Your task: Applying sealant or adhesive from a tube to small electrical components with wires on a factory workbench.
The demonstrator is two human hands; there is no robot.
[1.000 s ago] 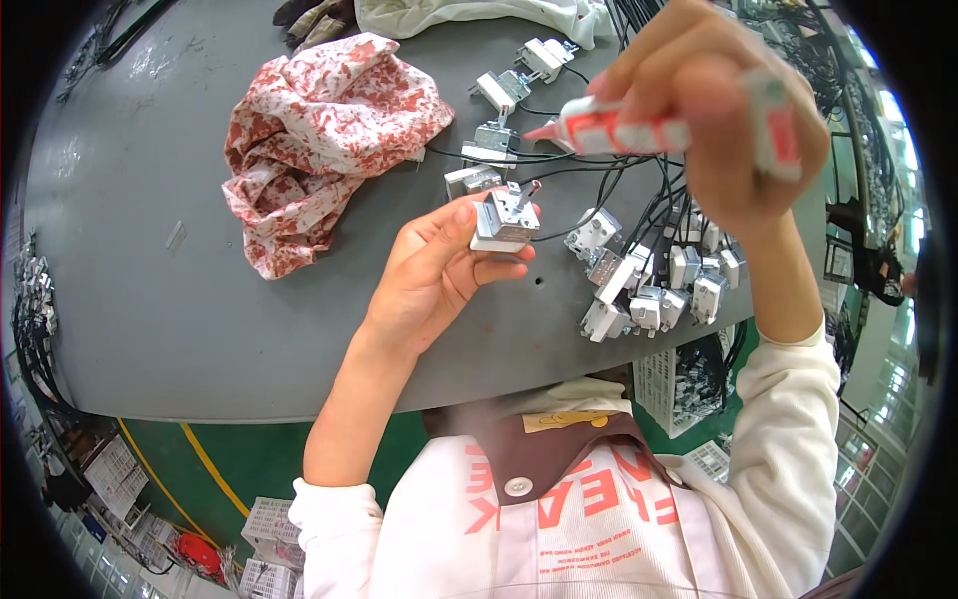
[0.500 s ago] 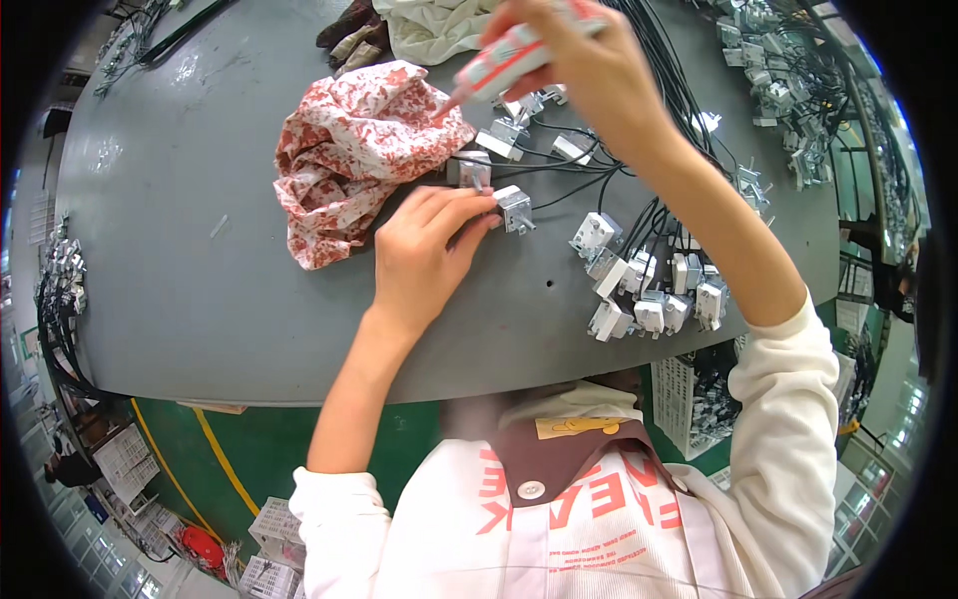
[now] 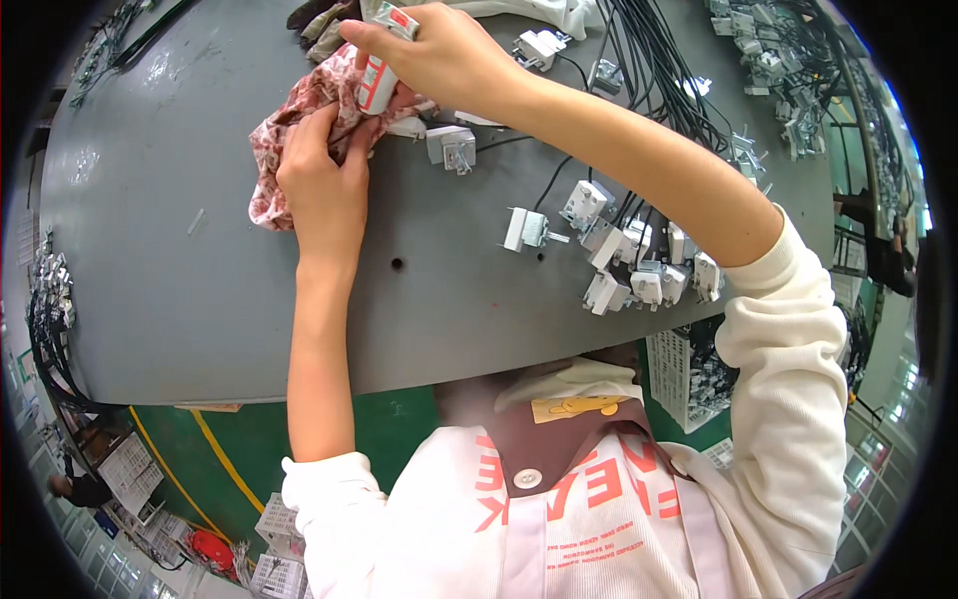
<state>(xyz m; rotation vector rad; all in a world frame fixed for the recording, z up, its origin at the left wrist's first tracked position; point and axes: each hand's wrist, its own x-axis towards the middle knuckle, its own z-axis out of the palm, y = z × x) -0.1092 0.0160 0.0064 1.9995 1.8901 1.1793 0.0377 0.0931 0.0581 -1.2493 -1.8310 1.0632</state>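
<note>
Left hand [image 3: 324, 185] and right hand [image 3: 434, 65] moved to the cloth [image 3: 319, 88]. Curled left fingers bunched it, seemingly for steadiness; right fingers enclosed the tube [image 3: 378, 86].

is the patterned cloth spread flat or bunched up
Bunched up: the patterned cloth lies crumpled in folds under the left hand.

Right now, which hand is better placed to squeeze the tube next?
Probably the right hand: its fingers wrap the white-and-red tube. The left hand looks occupied with the red-and-white cloth by the tube's lower end.
</note>
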